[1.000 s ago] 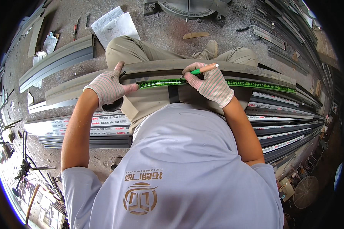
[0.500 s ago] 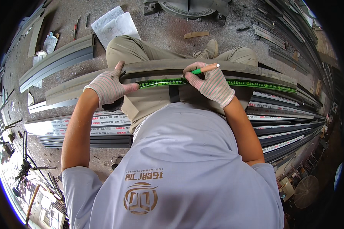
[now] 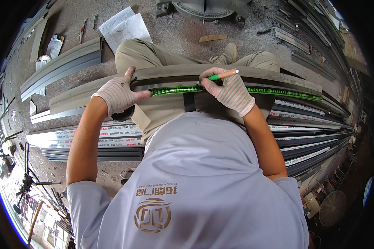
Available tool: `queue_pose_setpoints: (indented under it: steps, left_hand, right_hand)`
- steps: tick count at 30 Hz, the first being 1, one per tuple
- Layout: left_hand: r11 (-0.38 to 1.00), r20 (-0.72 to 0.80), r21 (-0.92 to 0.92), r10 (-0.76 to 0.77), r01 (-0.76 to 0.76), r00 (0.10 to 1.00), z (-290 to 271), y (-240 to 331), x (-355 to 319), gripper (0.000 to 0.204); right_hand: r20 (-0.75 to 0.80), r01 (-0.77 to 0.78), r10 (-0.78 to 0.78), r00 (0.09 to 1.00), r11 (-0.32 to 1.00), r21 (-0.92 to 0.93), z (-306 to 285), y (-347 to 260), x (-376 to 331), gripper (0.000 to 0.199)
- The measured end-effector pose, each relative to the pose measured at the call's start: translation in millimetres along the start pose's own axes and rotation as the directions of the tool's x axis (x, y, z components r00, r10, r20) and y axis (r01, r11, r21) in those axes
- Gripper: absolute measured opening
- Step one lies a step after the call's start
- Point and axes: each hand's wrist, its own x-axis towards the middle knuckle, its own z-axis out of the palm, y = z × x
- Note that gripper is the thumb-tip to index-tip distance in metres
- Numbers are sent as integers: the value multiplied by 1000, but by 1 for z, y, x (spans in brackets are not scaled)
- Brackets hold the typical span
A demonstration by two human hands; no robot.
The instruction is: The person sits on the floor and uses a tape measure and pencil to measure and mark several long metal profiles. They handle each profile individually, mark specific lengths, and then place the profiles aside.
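Note:
A long grey metal profile (image 3: 278, 81) lies across my knees, running left to right. A green tape measure strip (image 3: 278, 92) stretches along its near face. My left hand (image 3: 118, 93), in a striped knit glove, presses the tape's end against the profile at the left. My gloved right hand (image 3: 228, 89) grips a green pencil (image 3: 222, 76) with a white tip end, its point down on the profile beside the tape.
More grey profiles (image 3: 62, 68) lie on the concrete floor at the left. A stack of wrapped profiles (image 3: 311, 133) runs under me to the right. White paper sheets (image 3: 122, 27) and a round machine base (image 3: 205, 7) are ahead. A fan (image 3: 332, 207) stands lower right.

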Motion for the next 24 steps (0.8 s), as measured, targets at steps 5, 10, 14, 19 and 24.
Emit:
queue_pose_setpoints:
  steps: [5, 10, 14, 19, 24]
  left_hand:
    - [1000, 12, -7, -9, 9, 1000, -2, 2, -2, 118]
    - [1000, 31, -21, -15, 16, 999, -5, 4, -3, 118]
    - [1000, 11, -30, 3, -3, 1000, -3, 2, -3, 118]
    - [1000, 6, -3, -2, 2, 1000, -2, 3, -2, 118]
    - [1000, 27, -14, -21, 21, 999, -6, 7, -4, 118]
  right_hand:
    - [-16, 38, -38, 999, 999, 7, 1, 0, 0, 15]
    - [-6, 75, -76, 997, 996, -53, 0, 2, 0, 14]
    - [-10, 69, -69, 998, 997, -45, 0, 1, 0, 14]
    - [-6, 22, -22, 1000, 1000, -14, 1, 0, 0, 15]
    - [-23, 17, -16, 1000, 1000, 14, 2, 1, 0, 15]
